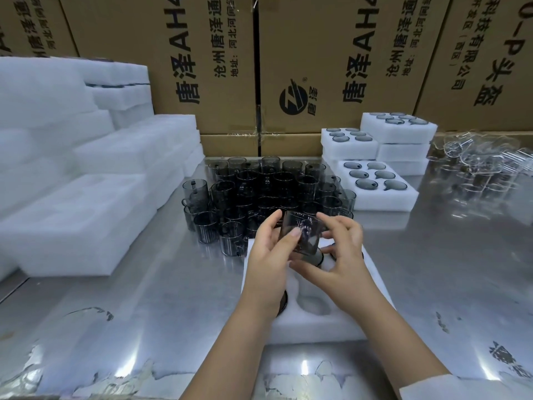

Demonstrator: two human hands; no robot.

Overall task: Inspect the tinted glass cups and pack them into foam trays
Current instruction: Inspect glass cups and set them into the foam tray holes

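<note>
head view, both hands (266, 252) gripping tinted cup (302, 235)

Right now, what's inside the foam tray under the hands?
In the foam tray: one empty pocket, dark cup rims at left and far end. The left hand, right hand and held cup cover the rest.

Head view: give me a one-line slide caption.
The left hand and right hand hold one tinted glass cup over a foam tray, a cluster of unpacked cups behind.

Packing warehouse: stacked cardboard cartons (331, 53), foam trays (72, 220), steel table (173, 298).
</note>
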